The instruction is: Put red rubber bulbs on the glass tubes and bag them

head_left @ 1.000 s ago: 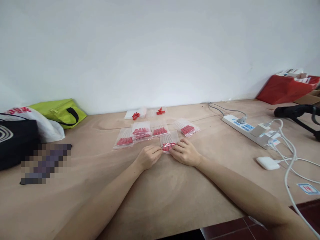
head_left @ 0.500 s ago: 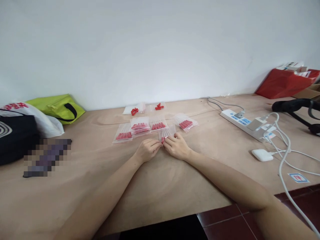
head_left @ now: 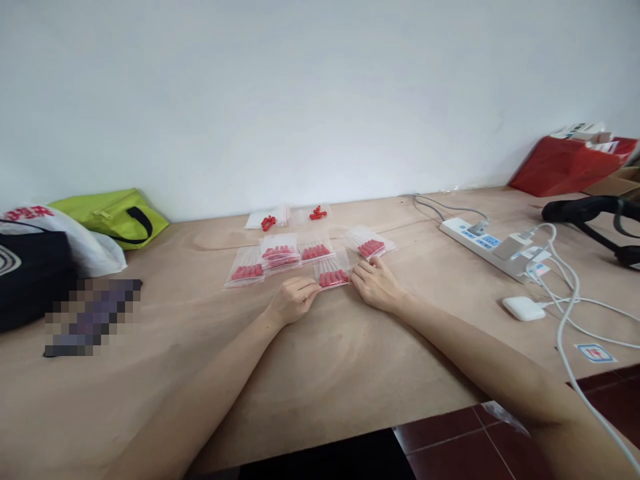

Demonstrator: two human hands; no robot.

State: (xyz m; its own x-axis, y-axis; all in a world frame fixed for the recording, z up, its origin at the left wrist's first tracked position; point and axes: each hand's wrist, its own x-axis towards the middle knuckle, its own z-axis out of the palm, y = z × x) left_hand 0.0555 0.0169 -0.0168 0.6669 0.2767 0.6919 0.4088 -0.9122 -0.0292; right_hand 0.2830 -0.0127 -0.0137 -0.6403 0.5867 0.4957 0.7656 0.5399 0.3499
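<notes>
A small clear plastic bag (head_left: 333,277) lies on the table between my hands, its row of red-ended pale sticks pointing away from me. My left hand (head_left: 294,299) has its fingers closed at the bag's near left corner. At the near right corner, the fingers of my right hand (head_left: 374,283) are bent and pressed together on the edge. Similar filled bags lie around it: one at the left (head_left: 248,270), a small stack (head_left: 280,253), one behind (head_left: 316,251) and one at the right (head_left: 371,245), just beyond my right hand.
At the back are loose red pieces (head_left: 269,223) on flat bags, and more red pieces (head_left: 318,213). A power strip (head_left: 475,245) with white cables and a white charger case (head_left: 523,309) occupy the right. Bags, including a lime-green one (head_left: 113,217), stand at the left.
My right hand has slid to the right along the bag, from its middle to its right corner, uncovering the red ends. My left hand has barely moved.
</notes>
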